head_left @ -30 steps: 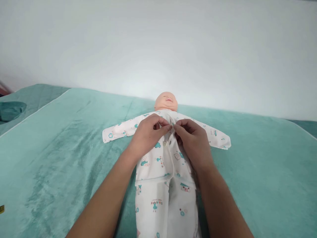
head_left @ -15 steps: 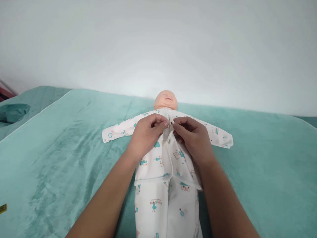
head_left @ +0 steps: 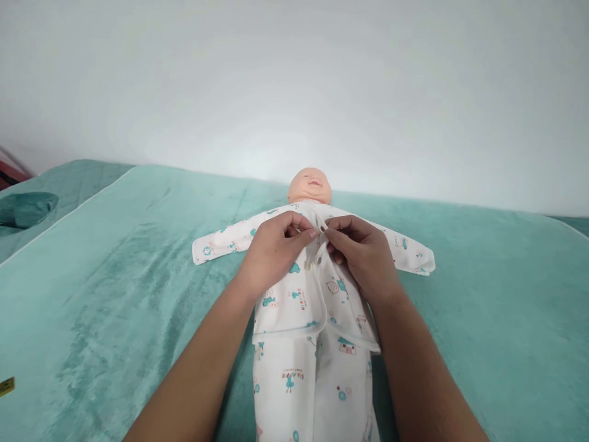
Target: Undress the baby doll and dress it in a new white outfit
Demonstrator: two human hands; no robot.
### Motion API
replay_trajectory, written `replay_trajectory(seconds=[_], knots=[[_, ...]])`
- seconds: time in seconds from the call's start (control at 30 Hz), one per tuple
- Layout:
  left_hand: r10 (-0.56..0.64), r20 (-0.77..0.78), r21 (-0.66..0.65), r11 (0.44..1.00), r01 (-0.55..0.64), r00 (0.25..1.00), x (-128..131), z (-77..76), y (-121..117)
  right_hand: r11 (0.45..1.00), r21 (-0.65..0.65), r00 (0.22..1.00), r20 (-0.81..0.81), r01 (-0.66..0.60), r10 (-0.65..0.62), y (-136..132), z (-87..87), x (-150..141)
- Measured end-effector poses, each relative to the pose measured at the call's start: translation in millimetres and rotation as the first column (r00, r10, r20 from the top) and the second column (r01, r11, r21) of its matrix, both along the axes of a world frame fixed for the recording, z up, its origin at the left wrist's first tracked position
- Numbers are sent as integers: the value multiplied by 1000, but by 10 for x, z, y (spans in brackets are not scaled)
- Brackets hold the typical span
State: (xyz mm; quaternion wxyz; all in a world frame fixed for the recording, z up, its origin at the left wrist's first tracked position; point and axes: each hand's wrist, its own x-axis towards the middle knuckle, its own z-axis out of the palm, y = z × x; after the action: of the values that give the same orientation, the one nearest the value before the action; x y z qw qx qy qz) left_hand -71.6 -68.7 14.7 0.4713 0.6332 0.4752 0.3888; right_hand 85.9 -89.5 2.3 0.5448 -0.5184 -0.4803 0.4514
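A baby doll [head_left: 310, 186] lies on its back, dressed in a white printed baby shirt [head_left: 285, 313] with its sleeves spread to both sides. Matching printed trousers [head_left: 286, 408] cover its legs. My left hand [head_left: 280, 248] pinches one front edge of the shirt at the chest, thumb against fingertips. Close beside it, my right hand [head_left: 363, 252] grips the opposite front edge between thumb and forefinger. Small round fasteners run along the opening; a button [head_left: 319, 261] shows just below my fingers. Lower down, the two front edges hang apart.
Beneath the doll spreads a green plush blanket [head_left: 124, 294], with a white wall [head_left: 294, 80] behind it. At the far left are a dark green rounded item [head_left: 25, 210] and a red thing [head_left: 10, 175]. A small yellow piece [head_left: 7, 386] lies at the left edge.
Both hands stay at the chest with only slight finger movement. The shirt's lower front edges have parted a little more. The whole view has shifted slightly.
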Motion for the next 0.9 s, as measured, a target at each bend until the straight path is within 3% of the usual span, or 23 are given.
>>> replay_trajectory(seconds=[0.17, 0.53, 0.9], knots=[[-10, 142, -86, 996, 23, 990, 19, 47, -2, 999, 39, 1000, 24, -19, 18, 0, -27, 18], [5, 296, -152, 988, 42, 955, 29, 44, -28, 991, 110, 994, 79, -80, 72, 2, -30, 33], [11, 279, -147, 989, 31, 960, 36, 25, -5, 995, 49, 996, 23, -86, 85, 1, -17, 54]])
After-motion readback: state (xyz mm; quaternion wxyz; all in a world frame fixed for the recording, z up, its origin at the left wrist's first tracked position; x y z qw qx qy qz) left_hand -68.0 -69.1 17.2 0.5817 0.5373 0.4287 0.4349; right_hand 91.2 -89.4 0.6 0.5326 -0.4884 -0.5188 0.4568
